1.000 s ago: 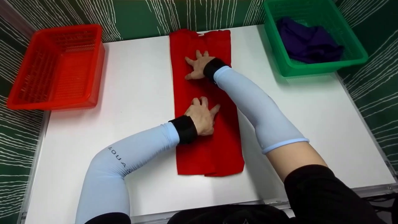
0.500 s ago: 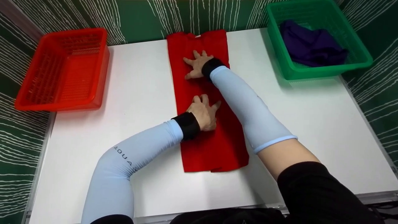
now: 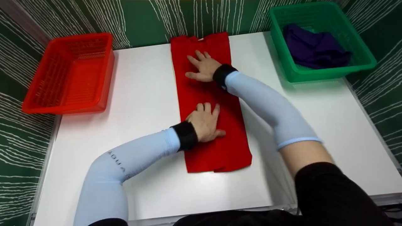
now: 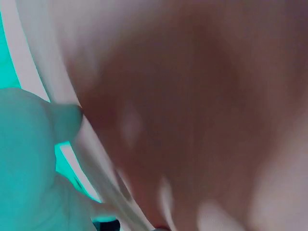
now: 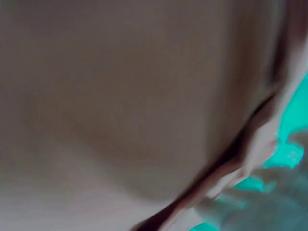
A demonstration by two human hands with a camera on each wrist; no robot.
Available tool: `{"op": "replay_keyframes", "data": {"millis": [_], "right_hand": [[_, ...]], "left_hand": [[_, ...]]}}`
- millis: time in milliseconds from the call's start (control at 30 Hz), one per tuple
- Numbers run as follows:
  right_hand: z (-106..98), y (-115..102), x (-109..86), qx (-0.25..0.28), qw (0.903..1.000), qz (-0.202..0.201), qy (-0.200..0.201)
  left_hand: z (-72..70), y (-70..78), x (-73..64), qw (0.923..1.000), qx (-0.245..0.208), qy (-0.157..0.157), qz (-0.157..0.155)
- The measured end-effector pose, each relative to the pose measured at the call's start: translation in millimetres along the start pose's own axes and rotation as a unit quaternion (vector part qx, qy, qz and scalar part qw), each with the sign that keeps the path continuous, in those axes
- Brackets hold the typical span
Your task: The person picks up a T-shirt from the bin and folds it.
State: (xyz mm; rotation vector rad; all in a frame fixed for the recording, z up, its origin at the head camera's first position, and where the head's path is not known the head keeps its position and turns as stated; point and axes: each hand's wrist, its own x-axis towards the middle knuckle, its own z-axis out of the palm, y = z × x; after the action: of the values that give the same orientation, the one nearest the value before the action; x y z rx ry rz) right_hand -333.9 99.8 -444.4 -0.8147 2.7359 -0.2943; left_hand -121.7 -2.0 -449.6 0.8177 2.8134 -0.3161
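Observation:
A red garment (image 3: 220, 153), folded into a long strip with a small white label at its far end, lies lengthwise on the white table. My left hand (image 3: 204, 122) rests on its middle part, fingers pointing away and thumb out to the right. Farther up, my right hand (image 3: 204, 67) lies on the garment with its fingers spread to the left. Both wrist views are blurred. In the left wrist one, the left hand (image 4: 29, 149) shows at the left edge beside the cloth; in the right wrist one, the right hand (image 5: 269, 197) is partly seen at lower right.
At the back left stands a red plastic basket (image 3: 105, 91) with nothing visible inside. A green basket (image 3: 333, 73) at the back right holds a crumpled purple cloth (image 3: 314, 47). A green wall with white streaks (image 3: 141, 22) borders the table's far edge.
My left hand has spread its fingers, the thumb swinging out toward me. The right hand has shifted slightly right along the garment. The head view has tilted a little.

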Motion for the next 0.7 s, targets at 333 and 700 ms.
{"op": "replay_keyframes", "data": {"millis": [333,700], "right_hand": [[39,-29,-199.0,-0.034,0.9511,-0.3,0.065],[87,-20,-292.8,-0.117,0.9418,-0.308,0.069]], "left_hand": [[26.7,-0.8,-85.0,0.9742,-0.051,0.024,0.219],[40.1,-11.0,-102.7,0.968,-0.081,0.07,0.227]]}}
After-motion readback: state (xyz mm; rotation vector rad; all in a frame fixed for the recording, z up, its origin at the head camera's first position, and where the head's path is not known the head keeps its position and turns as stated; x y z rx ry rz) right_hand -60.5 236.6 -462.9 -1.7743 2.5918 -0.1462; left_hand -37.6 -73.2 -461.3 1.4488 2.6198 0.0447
